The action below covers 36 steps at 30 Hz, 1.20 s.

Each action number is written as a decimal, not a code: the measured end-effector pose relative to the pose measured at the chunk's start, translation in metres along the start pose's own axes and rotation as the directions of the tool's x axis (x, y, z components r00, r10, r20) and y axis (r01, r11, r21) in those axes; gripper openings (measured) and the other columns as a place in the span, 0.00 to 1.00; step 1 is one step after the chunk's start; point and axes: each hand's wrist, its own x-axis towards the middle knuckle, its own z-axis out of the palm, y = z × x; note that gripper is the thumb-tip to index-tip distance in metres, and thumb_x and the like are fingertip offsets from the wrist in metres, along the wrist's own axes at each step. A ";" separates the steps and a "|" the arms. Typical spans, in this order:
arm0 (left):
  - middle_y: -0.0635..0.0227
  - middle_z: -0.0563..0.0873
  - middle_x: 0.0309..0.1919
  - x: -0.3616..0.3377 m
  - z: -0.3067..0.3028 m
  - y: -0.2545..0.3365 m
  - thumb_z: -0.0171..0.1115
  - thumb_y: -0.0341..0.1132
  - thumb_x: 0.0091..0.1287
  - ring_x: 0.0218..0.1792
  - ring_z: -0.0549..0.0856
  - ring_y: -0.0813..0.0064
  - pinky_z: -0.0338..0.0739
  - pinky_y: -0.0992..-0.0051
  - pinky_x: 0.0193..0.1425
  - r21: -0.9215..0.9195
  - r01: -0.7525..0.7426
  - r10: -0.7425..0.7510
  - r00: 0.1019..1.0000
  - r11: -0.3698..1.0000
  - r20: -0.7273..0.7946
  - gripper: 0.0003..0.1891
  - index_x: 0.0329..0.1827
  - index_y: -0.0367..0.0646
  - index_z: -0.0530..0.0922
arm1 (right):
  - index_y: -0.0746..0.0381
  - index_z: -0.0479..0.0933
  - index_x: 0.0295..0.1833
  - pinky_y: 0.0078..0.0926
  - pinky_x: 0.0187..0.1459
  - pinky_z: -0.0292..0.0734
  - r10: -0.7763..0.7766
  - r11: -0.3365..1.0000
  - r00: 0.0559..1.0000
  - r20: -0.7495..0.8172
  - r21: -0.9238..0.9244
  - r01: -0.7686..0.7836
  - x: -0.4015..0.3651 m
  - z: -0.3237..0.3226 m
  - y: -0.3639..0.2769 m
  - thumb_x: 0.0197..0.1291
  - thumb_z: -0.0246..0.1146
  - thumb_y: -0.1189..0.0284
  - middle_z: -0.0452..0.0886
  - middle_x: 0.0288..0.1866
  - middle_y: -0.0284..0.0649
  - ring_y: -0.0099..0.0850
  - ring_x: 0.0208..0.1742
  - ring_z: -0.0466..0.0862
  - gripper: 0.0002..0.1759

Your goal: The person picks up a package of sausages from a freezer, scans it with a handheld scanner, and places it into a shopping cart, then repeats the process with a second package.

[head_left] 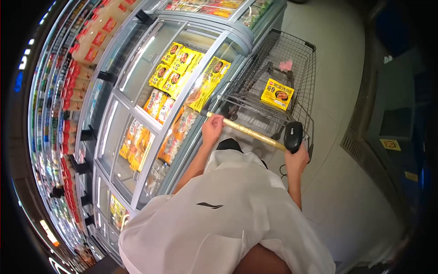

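My left hand (pixel 212 129) grips the left end of the yellow handle bar (pixel 248 132) of a wire shopping cart (pixel 299 61). My right hand (pixel 297 160) holds the bar's right end, beside a black device (pixel 293 135) mounted on the handle. Inside the cart lie a yellow food packet (pixel 277 93) and a small pink item (pixel 286 65). My white shirt (pixel 228 214) fills the lower middle of the view.
A long chest freezer (pixel 150 114) with sliding glass lids runs along my left, holding yellow and orange frozen packets (pixel 175 68). Shelves of red-labelled goods (pixel 75 91) stand beyond it. Grey floor (pixel 337 182) stretches to the right, bordered by a dark fixture (pixel 392 128).
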 end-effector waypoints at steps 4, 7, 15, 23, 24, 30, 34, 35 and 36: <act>0.64 0.88 0.27 0.008 -0.073 -0.022 0.62 0.40 0.72 0.22 0.83 0.82 0.77 0.81 0.28 0.079 0.153 -0.150 0.988 0.985 -0.044 0.13 0.43 0.36 0.83 | 0.68 0.73 0.42 0.52 0.44 0.73 -0.226 0.971 0.970 0.091 0.098 0.218 -0.009 0.051 -0.025 0.46 0.67 0.77 0.80 0.37 0.56 0.60 0.43 0.79 0.16; 0.64 0.88 0.27 0.053 -0.134 -0.044 0.62 0.41 0.72 0.21 0.82 0.81 0.77 0.79 0.27 -0.074 0.252 -0.260 0.955 0.965 -0.143 0.13 0.43 0.38 0.83 | 0.68 0.73 0.43 0.52 0.44 0.73 -0.295 0.955 0.943 0.155 0.069 0.287 -0.010 0.081 -0.054 0.47 0.68 0.77 0.80 0.37 0.57 0.61 0.43 0.79 0.16; 0.62 0.89 0.31 0.250 -0.227 -0.112 0.62 0.42 0.71 0.23 0.82 0.78 0.78 0.80 0.29 -0.300 0.368 -0.416 0.902 0.880 -0.114 0.14 0.42 0.38 0.82 | 0.68 0.77 0.48 0.48 0.45 0.75 -0.151 0.988 0.988 0.006 -0.027 0.151 -0.022 0.147 -0.086 0.46 0.72 0.75 0.83 0.38 0.56 0.59 0.42 0.81 0.21; 0.60 0.90 0.34 0.427 -0.208 -0.315 0.62 0.45 0.69 0.25 0.88 0.72 0.84 0.74 0.31 -0.157 0.687 -0.702 0.709 0.710 -0.072 0.19 0.47 0.35 0.82 | 0.69 0.80 0.47 0.31 0.47 0.77 0.195 0.980 0.933 -0.303 0.029 -0.196 -0.031 0.216 -0.104 0.54 0.76 0.72 0.86 0.40 0.43 0.30 0.39 0.83 0.18; 0.60 0.90 0.34 0.445 -0.207 -0.325 0.62 0.45 0.69 0.25 0.88 0.72 0.84 0.74 0.31 -0.157 0.699 -0.713 0.698 0.698 -0.060 0.19 0.47 0.35 0.82 | 0.69 0.80 0.47 0.31 0.47 0.77 0.197 0.979 0.932 -0.304 0.011 -0.204 -0.032 0.221 -0.108 0.54 0.76 0.72 0.86 0.40 0.43 0.30 0.39 0.83 0.18; 0.54 0.89 0.44 0.568 -0.202 -0.505 0.65 0.56 0.64 0.51 0.87 0.60 0.77 0.61 0.60 0.090 0.688 -0.613 0.692 0.721 -0.380 0.25 0.46 0.41 0.86 | 0.70 0.79 0.49 0.28 0.50 0.76 0.313 0.939 0.900 -0.303 -0.040 -0.341 -0.034 0.233 -0.131 0.58 0.73 0.75 0.84 0.43 0.41 0.27 0.43 0.80 0.16; 0.59 0.83 0.60 0.610 -0.213 -0.414 0.71 0.53 0.61 0.57 0.83 0.65 0.75 0.63 0.62 -0.382 0.642 -0.729 0.670 0.665 -0.143 0.36 0.69 0.44 0.71 | 0.70 0.79 0.48 0.29 0.50 0.76 0.250 0.963 0.908 -0.335 -0.008 -0.268 -0.037 0.238 -0.121 0.60 0.71 0.75 0.84 0.43 0.41 0.28 0.43 0.81 0.14; 0.61 0.79 0.65 0.613 -0.212 -0.391 0.73 0.52 0.60 0.59 0.81 0.67 0.74 0.64 0.63 -0.697 0.556 -0.766 0.643 0.453 0.014 0.43 0.75 0.44 0.64 | 0.70 0.79 0.46 0.29 0.49 0.76 0.209 0.962 0.909 -0.359 -0.093 -0.258 -0.034 0.242 -0.131 0.61 0.71 0.74 0.84 0.40 0.39 0.27 0.41 0.80 0.12; 0.61 0.79 0.65 0.617 -0.213 -0.373 0.73 0.52 0.60 0.59 0.81 0.67 0.74 0.64 0.63 -0.688 0.569 -0.771 0.637 0.450 0.022 0.43 0.75 0.44 0.64 | 0.70 0.79 0.46 0.29 0.49 0.76 0.221 0.957 0.906 -0.362 -0.099 -0.273 -0.033 0.244 -0.132 0.61 0.71 0.74 0.84 0.40 0.39 0.27 0.41 0.80 0.12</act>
